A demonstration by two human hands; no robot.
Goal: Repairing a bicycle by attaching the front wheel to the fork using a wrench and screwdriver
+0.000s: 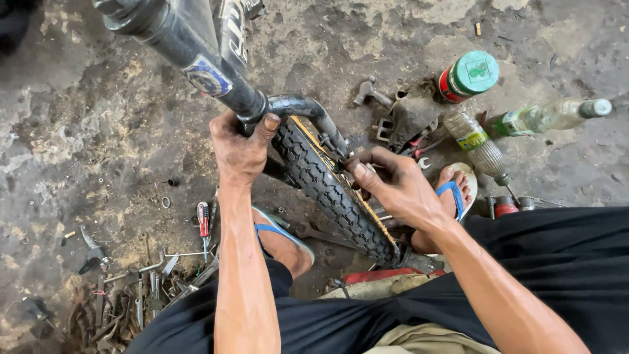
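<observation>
Gripping the top of the fork [298, 108], the left hand [239, 147] is closing fully around the crown where it meets the dark bicycle frame [177, 42], thumb pressing on the front. That frame is running up and away from the wheel [331, 190], which is sitting between the fork legs with its knobby black tyre pointing down toward the person's lap. On the far side of the wheel, the right hand [393, 187] is curling its fingers [367, 160] at the rim, near the brake arm; whether they are pinching a small part or only touching metal I cannot tell.

Judging progress: the wheel is already sitting in the fork, and the work appears to be going on at the brake or rim on the right side, so fitting looks mostly done while adjustment seems unfinished.

Beyond the wheel, a green-capped can [468, 75] and two clear bottles [517, 128] are lying on the stained concrete floor [98, 118]. Left of the wheel, a red-handled screwdriver [204, 223] is lying untouched beside a heap of spanners and scrap tools [141, 292].
</observation>
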